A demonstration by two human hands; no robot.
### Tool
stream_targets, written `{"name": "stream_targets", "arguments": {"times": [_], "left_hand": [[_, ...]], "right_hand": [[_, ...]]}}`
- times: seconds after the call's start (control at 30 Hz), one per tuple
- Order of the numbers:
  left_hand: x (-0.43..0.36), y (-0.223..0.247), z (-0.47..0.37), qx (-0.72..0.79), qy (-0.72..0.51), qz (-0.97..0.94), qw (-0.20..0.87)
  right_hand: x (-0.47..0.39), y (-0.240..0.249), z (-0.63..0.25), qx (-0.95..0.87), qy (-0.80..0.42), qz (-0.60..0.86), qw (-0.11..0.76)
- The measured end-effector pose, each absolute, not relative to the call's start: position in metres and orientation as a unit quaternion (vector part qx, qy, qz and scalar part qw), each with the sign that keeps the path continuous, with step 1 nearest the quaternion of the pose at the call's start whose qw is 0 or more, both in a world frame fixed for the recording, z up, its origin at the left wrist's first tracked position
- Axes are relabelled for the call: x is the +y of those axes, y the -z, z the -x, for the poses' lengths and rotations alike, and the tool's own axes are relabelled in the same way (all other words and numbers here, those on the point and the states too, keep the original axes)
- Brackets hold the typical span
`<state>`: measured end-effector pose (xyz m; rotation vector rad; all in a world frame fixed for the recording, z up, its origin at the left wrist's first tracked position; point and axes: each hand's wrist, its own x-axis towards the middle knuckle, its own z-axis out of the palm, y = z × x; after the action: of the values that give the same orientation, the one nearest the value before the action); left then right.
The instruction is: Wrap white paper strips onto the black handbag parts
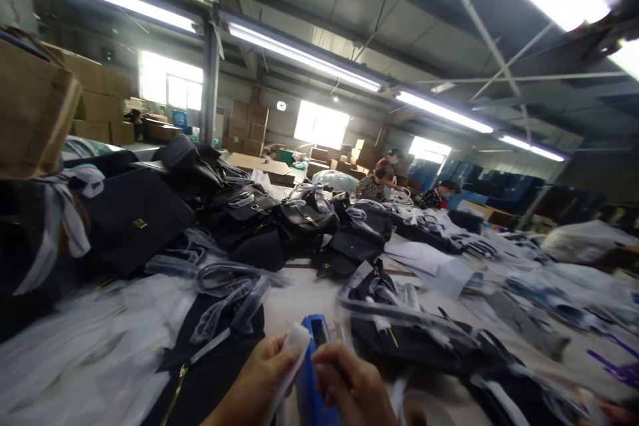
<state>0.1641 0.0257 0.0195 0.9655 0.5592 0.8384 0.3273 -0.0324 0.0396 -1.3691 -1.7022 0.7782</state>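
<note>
My left hand (267,369) is closed on a folded white strip (295,339), pinched between thumb and fingers. Just right of it stands a long blue object (312,383) with a dark slot on top, possibly a tape dispenser. My right hand (349,379) is closed over the right side of this blue object, its fingers curled together; what they pinch, if anything, is hidden. A black bag with plastic-wrapped straps (229,333) and a gold zip lies to the left. On the right lies another black bag (394,326), its strap also wrapped.
Black bags (244,213) are heaped across the table's far left. White plastic sheets (94,346) lie at the near left, and purple scissor-like handles (614,363) at the right edge. Several people (374,186) sit beyond the heap. Cardboard boxes (34,106) stand at the left.
</note>
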Motion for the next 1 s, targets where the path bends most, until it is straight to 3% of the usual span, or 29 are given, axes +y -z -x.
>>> {"name": "stream_targets", "arguments": {"times": [0.37,0.67,1.0], "left_hand": [[0.027,-0.027,-0.164,0.245,-0.349,-0.457,0.781],[0.023,-0.035,-0.16,0.213,-0.34,-0.494,0.772],[0.024,-0.034,-0.148,0.197,-0.363,-0.383,0.826]], "right_hand": [[-0.002,-0.055,-0.326,-0.726,-0.291,0.511,0.357],[0.012,-0.047,-0.329,-0.6,-0.511,0.47,0.397],[0.017,-0.032,-0.317,-0.636,-0.449,0.43,0.456]]}}
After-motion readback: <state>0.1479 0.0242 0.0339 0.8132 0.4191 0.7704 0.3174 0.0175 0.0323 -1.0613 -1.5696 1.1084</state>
